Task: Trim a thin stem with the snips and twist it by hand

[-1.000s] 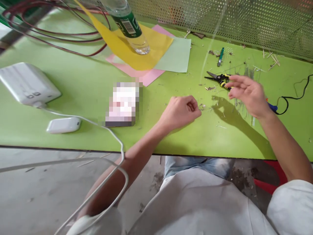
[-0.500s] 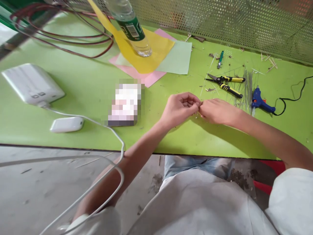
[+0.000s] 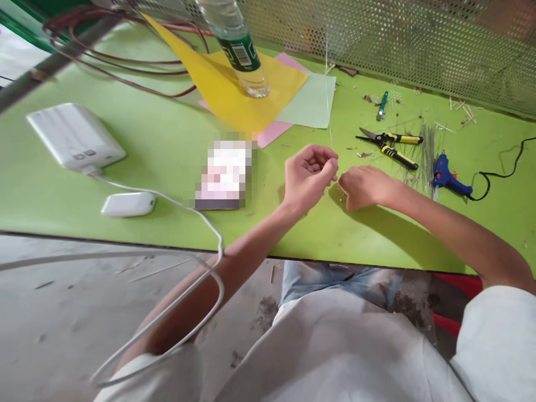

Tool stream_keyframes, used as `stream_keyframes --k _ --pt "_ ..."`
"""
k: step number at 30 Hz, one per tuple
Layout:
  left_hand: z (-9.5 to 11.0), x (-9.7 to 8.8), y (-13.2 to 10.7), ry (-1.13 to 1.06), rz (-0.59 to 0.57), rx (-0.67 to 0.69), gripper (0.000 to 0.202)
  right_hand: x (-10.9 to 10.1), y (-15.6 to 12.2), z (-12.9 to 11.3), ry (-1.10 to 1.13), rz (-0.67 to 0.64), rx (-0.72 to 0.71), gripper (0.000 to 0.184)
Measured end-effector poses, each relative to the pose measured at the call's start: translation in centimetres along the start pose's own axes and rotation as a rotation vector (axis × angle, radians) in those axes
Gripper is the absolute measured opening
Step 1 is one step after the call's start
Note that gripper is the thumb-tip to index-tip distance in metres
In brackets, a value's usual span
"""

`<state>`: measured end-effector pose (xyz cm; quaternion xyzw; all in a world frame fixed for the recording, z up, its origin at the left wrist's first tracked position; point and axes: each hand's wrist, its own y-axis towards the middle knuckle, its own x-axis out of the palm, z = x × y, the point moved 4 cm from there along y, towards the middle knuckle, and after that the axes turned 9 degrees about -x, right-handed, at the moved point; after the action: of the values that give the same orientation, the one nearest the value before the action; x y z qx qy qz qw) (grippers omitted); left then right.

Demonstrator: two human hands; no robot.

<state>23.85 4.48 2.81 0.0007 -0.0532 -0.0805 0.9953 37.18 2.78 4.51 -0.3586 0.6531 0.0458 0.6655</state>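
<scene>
Left hand [image 3: 310, 176] pinches thin sliver [image 3: 327, 95], just left of yellow-handled snips [image 3: 389, 144]. Long axis runs away from body, free tip at far end. Right hand [image 3: 363, 187] curled, nearside of snips; hold on anything not discernible.

Smooth, matt green laminate tabletop [image 3: 159, 139]. Matt paper: yellow sheet [image 3: 234, 95], pink sheet [image 3: 272, 131], pale green sheet [image 3: 312, 103]. Clear glossy plastic bottle [image 3: 240, 50] with shiny green label. Satin white plastic power bank [image 3: 75, 137]. Snips [image 3: 391, 146] with bare metal blades, rubbery yellow-black grips. Glossy blue plastic glue gun [image 3: 446, 174]. Perforated metal screen [image 3: 397, 44]. Thin, pale, wood-like sliver [image 3: 328, 100]. White cloth shirt [image 3: 335, 352]; faded denim jeans [image 3: 335, 279].
</scene>
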Motion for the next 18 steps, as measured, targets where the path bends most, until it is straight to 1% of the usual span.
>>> stream_keyframes --k 2,3,5,7,9,10,12,14,18 --pt "-0.3 -0.3 0.2 -0.015 0.034 0.001 0.005 -0.7 -0.9 0.6 0.063 0.062 0.027 0.008" --pt "-0.4 -0.4 0.2 -0.028 0.046 0.0 0.004 -1.1 -1.5 1.0 0.13 0.111 0.042 0.006" --pt "-0.7 -0.3 0.2 -0.055 0.04 -0.012 0.007 -1.6 -2.9 2.0 0.339 0.263 0.03 0.014" --pt "-1.1 0.2 0.0 -0.085 -0.006 -0.053 0.012 -1.7 -4.2 3.0 0.658 0.474 -0.051 0.02" --pt "-1.6 0.9 -0.4 -0.12 -0.091 -0.128 0.019 -1.2 -5.1 4.0 1.017 0.654 -0.124 0.02" --pt "-1.9 1.3 -0.7 -0.145 -0.134 -0.168 0.023 -0.8 -5.5 4.4 1.167 0.734 -0.14 0.024" --pt "-2.3 2.0 -1.1 -0.194 -0.212 -0.244 0.03 -0.1 -5.9 4.9 1.368 0.865 -0.136 0.037" --pt "-2.7 2.3 -1.5 -0.214 -0.265 -0.295 0.033 0.4 -5.8 4.9 1.458 0.922 -0.115 0.04" --pt "-3.2 2.3 -1.9 -0.162 -0.322 -0.328 0.035 0.9 -5.4 4.6 1.519 0.904 -0.069 0.04"
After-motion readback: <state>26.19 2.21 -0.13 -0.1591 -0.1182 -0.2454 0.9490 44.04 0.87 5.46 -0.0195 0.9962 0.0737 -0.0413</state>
